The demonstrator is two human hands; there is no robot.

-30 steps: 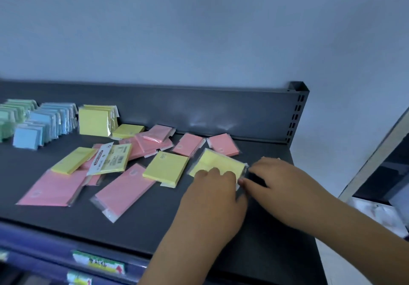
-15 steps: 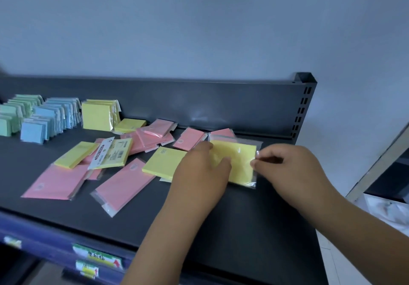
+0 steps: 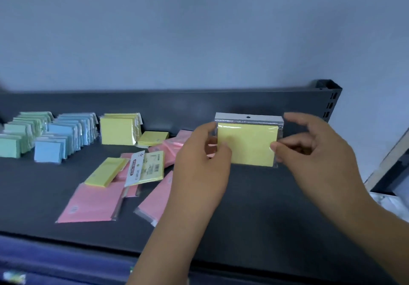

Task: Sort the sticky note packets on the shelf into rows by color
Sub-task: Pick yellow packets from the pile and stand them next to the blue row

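Yellow packet (image 3: 247,143) upright, pinched at both side edges by left hand (image 3: 199,163) and right hand (image 3: 316,152); yellow row (image 3: 117,130) lies well left of left hand

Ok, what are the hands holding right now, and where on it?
A yellow sticky note packet, held upright: the left hand grips its left edge, the right hand pinches its right edge.

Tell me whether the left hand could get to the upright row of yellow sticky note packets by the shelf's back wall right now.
Probably yes, once freed. The left hand is pinching the clear-wrapped yellow packet together with the right hand; the upright yellow row lies to its left, with only flat packets between.
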